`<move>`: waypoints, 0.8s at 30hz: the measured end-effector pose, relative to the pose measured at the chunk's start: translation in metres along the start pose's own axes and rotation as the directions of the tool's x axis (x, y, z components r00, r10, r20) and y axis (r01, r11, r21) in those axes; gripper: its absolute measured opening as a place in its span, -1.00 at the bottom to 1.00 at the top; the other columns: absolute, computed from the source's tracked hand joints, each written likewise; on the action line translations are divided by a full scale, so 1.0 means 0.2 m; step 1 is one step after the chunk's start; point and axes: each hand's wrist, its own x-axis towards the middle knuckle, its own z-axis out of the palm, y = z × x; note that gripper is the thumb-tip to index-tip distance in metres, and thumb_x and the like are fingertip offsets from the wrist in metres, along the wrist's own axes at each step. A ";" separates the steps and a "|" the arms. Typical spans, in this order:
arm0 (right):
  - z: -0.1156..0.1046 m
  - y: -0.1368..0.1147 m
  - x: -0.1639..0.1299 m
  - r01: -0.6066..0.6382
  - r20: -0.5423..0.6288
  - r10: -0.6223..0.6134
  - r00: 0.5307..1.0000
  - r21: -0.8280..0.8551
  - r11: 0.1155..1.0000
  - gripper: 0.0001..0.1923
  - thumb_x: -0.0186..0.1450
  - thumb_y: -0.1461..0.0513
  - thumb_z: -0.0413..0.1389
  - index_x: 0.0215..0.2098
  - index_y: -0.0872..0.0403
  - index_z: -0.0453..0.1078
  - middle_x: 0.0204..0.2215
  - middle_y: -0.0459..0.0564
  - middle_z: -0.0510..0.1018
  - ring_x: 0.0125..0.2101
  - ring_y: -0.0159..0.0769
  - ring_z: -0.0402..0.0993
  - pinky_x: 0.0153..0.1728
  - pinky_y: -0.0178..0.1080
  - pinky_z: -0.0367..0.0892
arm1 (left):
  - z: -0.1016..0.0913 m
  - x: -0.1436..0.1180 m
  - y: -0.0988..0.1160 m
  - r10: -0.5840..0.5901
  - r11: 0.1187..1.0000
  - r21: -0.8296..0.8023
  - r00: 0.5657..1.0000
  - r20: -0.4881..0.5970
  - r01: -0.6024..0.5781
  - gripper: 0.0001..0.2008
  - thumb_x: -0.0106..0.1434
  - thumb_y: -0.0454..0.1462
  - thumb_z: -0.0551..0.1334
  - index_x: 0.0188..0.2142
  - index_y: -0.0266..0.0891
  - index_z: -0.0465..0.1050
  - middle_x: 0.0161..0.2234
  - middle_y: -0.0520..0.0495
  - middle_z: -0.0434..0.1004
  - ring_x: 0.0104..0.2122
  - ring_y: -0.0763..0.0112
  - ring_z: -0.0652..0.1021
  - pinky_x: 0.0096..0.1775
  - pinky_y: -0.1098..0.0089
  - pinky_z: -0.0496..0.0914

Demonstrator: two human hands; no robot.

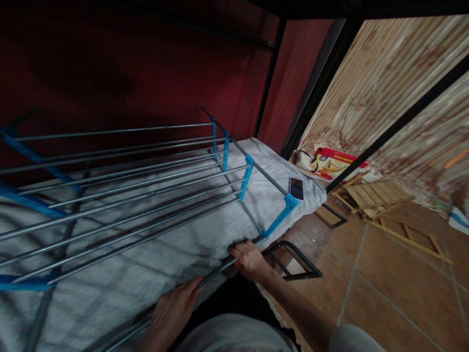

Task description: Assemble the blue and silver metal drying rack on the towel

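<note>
Rack rods crowd the bed; open floor lies to the right

The metal rack [146, 186] spans most of the grey blanket [120, 288], its rods leaving only narrow slots between them. A phone [296, 188] sits at the blanket's far corner. Beyond the bed edge, a black frame [296, 261] and wooden pieces [377, 195] break the tiled floor [384, 293].

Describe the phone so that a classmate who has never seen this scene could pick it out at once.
Start at the grey blanket spread under the metal rack. Follow the rack's blue-jointed end rail to the blanket's far right corner, beside the tiled floor. The phone lies flat there, a small dark rectangle with a pale edge, the only loose thing on the blanket.
</note>
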 end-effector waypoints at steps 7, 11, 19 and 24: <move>-0.01 0.01 -0.03 0.061 -0.107 -0.054 0.993 0.063 0.996 -0.68 0.44 0.27 0.05 0.12 0.06 0.44 -0.09 0.10 0.58 -0.10 -0.14 0.47 0.02 -0.06 0.32 | 0.01 0.01 -0.02 -0.008 1.000 -0.010 1.000 -0.002 0.008 -0.53 0.45 -0.11 -0.03 0.09 -0.07 0.62 0.02 -0.08 0.73 -0.01 0.15 0.71 0.05 0.21 0.57; -0.03 0.02 -0.13 0.101 -0.338 -0.045 0.940 0.150 0.983 -0.60 0.46 0.32 -0.04 0.22 0.03 0.36 0.10 0.16 0.53 0.10 -0.11 0.44 0.15 0.01 0.34 | 0.02 0.02 -0.03 -0.014 1.000 -0.017 1.000 0.015 0.014 -0.53 0.46 -0.11 -0.03 0.11 -0.05 0.61 0.04 -0.07 0.72 0.01 0.15 0.70 0.06 0.20 0.57; 0.07 0.20 -0.40 -0.346 -0.529 0.612 0.588 0.519 0.781 -0.77 0.41 0.23 -0.05 -0.03 -0.01 0.37 -0.19 0.05 0.53 -0.15 -0.15 0.52 -0.10 -0.07 0.49 | 0.06 0.02 -0.10 0.004 1.000 -0.030 1.000 0.014 -0.004 -0.57 0.45 -0.14 0.03 0.12 -0.05 0.61 0.06 -0.08 0.71 0.03 0.19 0.70 0.09 0.21 0.56; 0.11 0.32 -0.38 -0.359 -0.478 0.660 0.579 0.577 0.733 -0.49 0.37 0.20 -0.03 0.28 0.01 0.28 0.09 0.13 0.55 0.11 -0.15 0.51 0.13 -0.02 0.47 | 0.05 0.03 -0.08 -0.017 1.000 -0.002 0.999 0.033 0.017 -0.55 0.45 -0.12 0.01 0.12 -0.05 0.61 0.05 -0.08 0.71 0.03 0.19 0.70 0.07 0.22 0.57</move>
